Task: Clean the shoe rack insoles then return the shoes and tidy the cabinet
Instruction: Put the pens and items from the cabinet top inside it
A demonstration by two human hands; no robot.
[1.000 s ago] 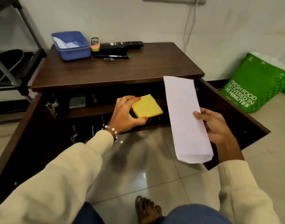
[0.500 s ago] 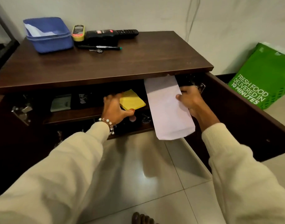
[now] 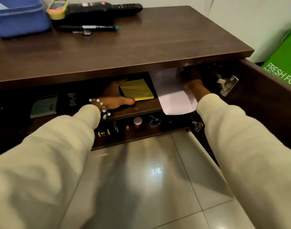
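A: Looking from the biggest thing down: what fills the view?

B: A dark wooden cabinet (image 3: pixel 141 47), its top bare in the middle and its right door (image 3: pixel 265 100) swung wide. Both arms in cream sleeves (image 3: pixel 42 171) reach into the upper shelf (image 3: pixel 138 107) under that top.

A: And beside the cabinet?

B: A green bag (image 3: pixel 283 63) printed "FRESH FOO…" stands on the floor to the right, partly cut off by the edge. At the back left of the top sits a blue tub (image 3: pixel 19 19).

A: What is the right hand doing?

B: The right hand (image 3: pixel 191 83) is deep in the shadow of the shelf, against the right edge of a white paper sheet (image 3: pixel 173 95). The sheet hangs out over the shelf's front lip. I cannot tell how its fingers lie; they are too dark.

A: The left?

B: The left hand (image 3: pixel 115 96), with a bead bracelet (image 3: pixel 100 104) at the wrist, holds a yellow pad (image 3: pixel 137 90) lying on the shelf, thumb curled along the pad's front edge.

A: Smaller things?

B: A black remote (image 3: pixel 126 7) and a yellow-topped device (image 3: pixel 56 9) lie by the tub, with a marker (image 3: pixel 88 27) and keys (image 3: pixel 82 32) in front. On the lower shelf sit a round tin (image 3: pixel 154 120) marked "Cherry" and a pink cap (image 3: pixel 137 120).
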